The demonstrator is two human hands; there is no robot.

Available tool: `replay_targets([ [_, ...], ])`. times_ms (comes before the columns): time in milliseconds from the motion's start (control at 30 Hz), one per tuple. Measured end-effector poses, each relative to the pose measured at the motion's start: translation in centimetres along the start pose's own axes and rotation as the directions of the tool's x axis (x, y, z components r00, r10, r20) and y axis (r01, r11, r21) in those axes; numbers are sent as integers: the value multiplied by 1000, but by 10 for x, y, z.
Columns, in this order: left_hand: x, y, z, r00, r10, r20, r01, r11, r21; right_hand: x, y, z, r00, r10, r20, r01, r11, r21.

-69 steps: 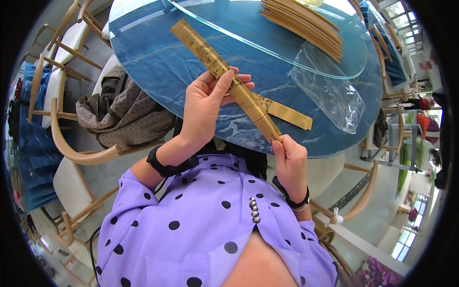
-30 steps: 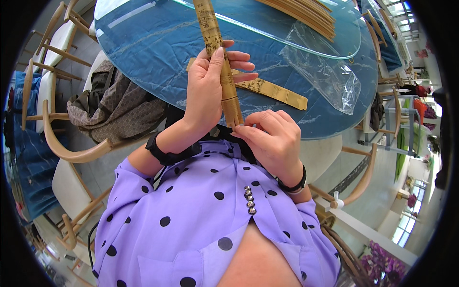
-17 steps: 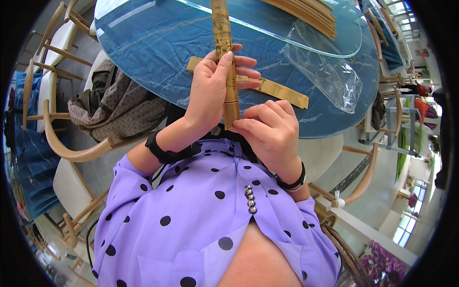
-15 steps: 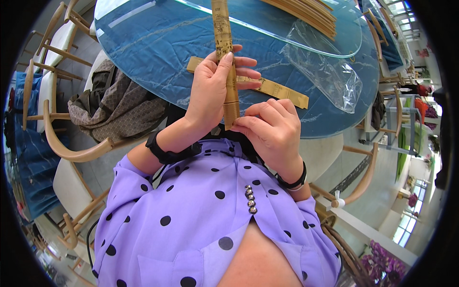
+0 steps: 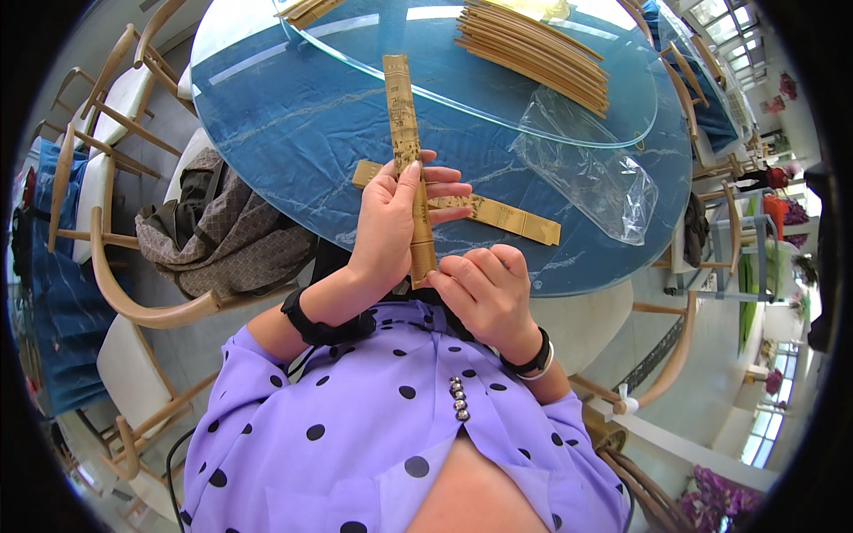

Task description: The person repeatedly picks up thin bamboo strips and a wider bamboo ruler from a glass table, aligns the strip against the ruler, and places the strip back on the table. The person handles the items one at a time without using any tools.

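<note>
My left hand [image 5: 388, 218] grips a long, narrow gold-brown paper sleeve [image 5: 401, 111] with dark print. Its thumb lies along the front, while the other fingers reach out behind. The sleeve stands nearly lengthwise to me, its far end over the table. At its near end, my right hand [image 5: 484, 293] pinches the lower right corner between thumb and fingertips. A second, similar gold sleeve [image 5: 520, 222] lies flat on the blue table beneath, partly hidden by my left hand. Whether anything is inside the held sleeve cannot be seen.
A blue marbled table [image 5: 275, 151] carries a round glass turntable [image 5: 622, 115]. On the glass lies a stack of several brown strips [image 5: 533, 58]. Crumpled clear plastic [image 5: 595, 178] rests at the right. A wooden chair [image 5: 151, 306] with a patterned bag [image 5: 227, 235] stands left.
The view has shifted, so table and hands sit lower and the held sleeve's far end now shows. Both hands keep the same hold on the sleeve.
</note>
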State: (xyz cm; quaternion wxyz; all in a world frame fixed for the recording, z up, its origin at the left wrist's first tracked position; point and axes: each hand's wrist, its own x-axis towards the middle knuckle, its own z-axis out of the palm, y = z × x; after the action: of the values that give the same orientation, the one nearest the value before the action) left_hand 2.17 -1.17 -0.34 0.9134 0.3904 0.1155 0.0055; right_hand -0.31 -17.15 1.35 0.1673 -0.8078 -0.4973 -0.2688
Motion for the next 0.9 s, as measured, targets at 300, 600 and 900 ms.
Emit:
replay_targets([
  [300,6,15,-6,995,19,99,-22,999,28,19,13,-8,997,57,-45,-48,983,179],
  [600,218,179,-60,682,519,516,-343,-397,852,4,55,-23,981,171,92,-184,968,169],
  [900,344,193,-100,882,375,287,37,-661,750,1,107,-52,960,223,169,-225,974,-6],
])
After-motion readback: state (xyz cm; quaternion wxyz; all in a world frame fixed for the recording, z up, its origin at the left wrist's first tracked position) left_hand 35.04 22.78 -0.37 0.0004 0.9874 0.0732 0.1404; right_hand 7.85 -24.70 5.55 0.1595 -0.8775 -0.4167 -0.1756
